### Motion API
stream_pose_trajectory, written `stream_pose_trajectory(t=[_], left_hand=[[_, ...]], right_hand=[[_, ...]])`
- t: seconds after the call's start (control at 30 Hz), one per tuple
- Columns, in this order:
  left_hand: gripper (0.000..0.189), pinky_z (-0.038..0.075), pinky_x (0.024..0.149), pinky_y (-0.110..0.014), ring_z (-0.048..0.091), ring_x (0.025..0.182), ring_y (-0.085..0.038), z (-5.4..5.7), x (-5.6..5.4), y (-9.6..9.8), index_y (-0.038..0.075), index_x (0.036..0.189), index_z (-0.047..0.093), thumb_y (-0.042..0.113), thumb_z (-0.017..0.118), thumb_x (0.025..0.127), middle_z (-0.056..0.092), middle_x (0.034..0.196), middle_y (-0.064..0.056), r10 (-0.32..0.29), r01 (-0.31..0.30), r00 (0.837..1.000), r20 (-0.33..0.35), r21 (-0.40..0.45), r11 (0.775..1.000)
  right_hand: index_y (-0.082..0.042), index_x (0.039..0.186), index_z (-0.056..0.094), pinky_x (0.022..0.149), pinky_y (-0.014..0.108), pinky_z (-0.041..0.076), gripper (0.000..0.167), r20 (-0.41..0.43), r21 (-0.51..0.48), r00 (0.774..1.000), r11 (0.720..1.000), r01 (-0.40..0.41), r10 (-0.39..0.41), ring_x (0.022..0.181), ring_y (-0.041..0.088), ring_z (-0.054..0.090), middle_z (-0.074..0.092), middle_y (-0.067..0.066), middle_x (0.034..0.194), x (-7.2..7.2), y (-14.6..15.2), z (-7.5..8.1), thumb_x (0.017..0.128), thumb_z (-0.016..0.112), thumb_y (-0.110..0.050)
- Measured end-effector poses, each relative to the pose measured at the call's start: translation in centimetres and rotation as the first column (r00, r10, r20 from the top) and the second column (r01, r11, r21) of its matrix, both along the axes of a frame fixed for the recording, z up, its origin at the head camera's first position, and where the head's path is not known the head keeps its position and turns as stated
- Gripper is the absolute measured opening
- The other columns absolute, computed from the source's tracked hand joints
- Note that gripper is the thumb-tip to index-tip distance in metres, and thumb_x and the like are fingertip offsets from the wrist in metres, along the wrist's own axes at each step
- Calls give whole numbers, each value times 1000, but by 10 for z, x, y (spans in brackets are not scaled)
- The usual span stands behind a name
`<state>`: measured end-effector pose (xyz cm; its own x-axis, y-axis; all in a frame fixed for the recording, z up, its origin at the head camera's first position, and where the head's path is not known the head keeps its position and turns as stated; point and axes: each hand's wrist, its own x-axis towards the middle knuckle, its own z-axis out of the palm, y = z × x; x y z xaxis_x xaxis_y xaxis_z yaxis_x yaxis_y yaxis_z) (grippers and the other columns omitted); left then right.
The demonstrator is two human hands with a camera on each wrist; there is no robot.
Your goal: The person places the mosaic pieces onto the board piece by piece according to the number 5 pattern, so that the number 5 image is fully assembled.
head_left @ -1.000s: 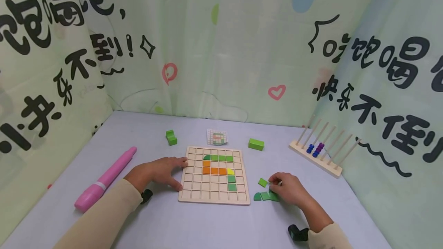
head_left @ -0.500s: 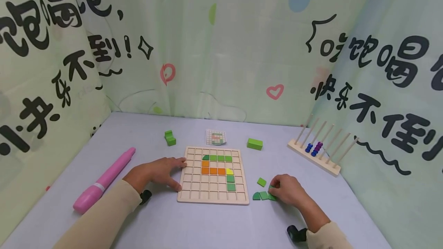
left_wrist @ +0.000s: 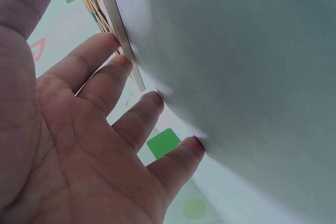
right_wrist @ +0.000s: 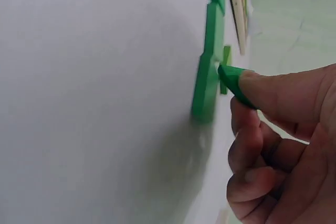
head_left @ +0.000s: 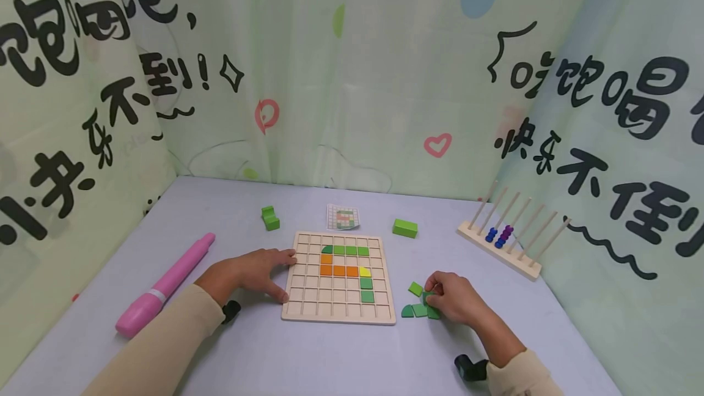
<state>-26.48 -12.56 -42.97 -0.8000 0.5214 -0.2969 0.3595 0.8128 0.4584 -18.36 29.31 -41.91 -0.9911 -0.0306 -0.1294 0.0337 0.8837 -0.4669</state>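
Note:
My right hand (head_left: 455, 299) pinches a dark green tile (right_wrist: 233, 81) between thumb and fingers, just above the table. Below it lie loose pieces: a quarter-round green tile (head_left: 407, 311), a green square (head_left: 420, 310), a darker green piece (head_left: 433, 313) and a light green square (head_left: 415, 288). With fingers spread, my left hand (head_left: 255, 275) rests at the left edge of a wooden grid board (head_left: 308, 308). Fingertips (left_wrist: 152, 98) touch the table beside it in the left wrist view. Green, orange and yellow tiles fill several cells of the board.
Behind the board lies a printed pattern card (head_left: 343, 217), between two groups of green blocks (head_left: 271, 219) (head_left: 405, 228). A pink pen-shaped object (head_left: 165, 286) lies at the left. A peg rack (head_left: 500, 249) with blue and purple beads stands at the right.
My right hand has lifted slightly and drawn a dark green tile up from the loose pieces, so more of it shows. The left hand and the board have stayed put.

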Motion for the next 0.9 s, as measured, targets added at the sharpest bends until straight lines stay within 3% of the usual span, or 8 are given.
stream_pose_trajectory(t=[0.23, 0.47, 0.7, 0.9], left_hand=[[91, 31, 124, -55, 32, 155, -34, -3, -2, -1, 15, 155, 50, 42, 91, 78, 36, 168, -5, -3, 3, 1000, 5, 8, 1000], [91, 31, 125, -54, 32, 155, -33, -3, -3, -2, 18, 156, 49, 43, 90, 79, 35, 168, -2, 1, -1, 1000, 4, 8, 1000], [91, 31, 125, -54, 32, 155, -32, -2, -2, -1, 18, 156, 49, 43, 90, 79, 35, 169, -1, 13, -13, 1000, 7, 0, 1000], [90, 31, 125, -53, 31, 155, -32, -3, -1, -1, 16, 155, 50, 42, 91, 79, 35, 169, 0, 12, -12, 1000, 9, 3, 1000]], right_hand=[[-10, 100, 68, 70, 29, 48, 10, 13, -128, 1000, 992, -14, 16, 83, 17, 54, 60, 2, 85, 0, -33, 3, 93, 75, -6], [-10, 93, 67, 62, 25, 45, 10, 60, -217, 987, 967, -134, 150, 79, 16, 54, 60, 1, 82, -2, -64, 2, 92, 74, -4], [-11, 89, 68, 62, 24, 43, 9, 45, -224, 959, 938, -263, 279, 75, 15, 54, 61, -1, 77, -6, -82, -2, 90, 75, -5], [-14, 86, 69, 63, 24, 42, 10, 28, -174, 948, 935, -308, 318, 74, 14, 54, 60, -4, 75, -6, -90, -5, 91, 75, -8]])
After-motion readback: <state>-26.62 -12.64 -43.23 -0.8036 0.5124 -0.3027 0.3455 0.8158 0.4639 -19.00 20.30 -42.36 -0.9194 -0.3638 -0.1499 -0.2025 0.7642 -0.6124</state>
